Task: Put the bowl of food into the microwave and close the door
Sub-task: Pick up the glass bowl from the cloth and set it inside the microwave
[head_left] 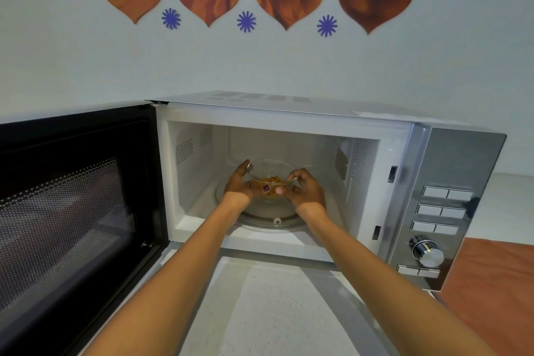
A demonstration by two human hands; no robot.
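A clear glass bowl (271, 170) holding orange-yellow food sits inside the microwave (318, 121), over the glass turntable (271, 221). My left hand (238, 182) cups the bowl's left side. On the bowl's right side, my right hand (306, 186) grips the rim with its fingers. Both forearms reach in through the opening. Whether the bowl rests on the turntable or hangs just above it cannot be told. The microwave door (72, 205), black with a dotted window, stands swung wide to the left.
The microwave's silver control panel (442, 211) with buttons and a round knob (427, 251) is on the right. A pale countertop (274, 312) lies in front. An orange cloth (497, 292) covers the counter at lower right. The wall behind carries orange decorations.
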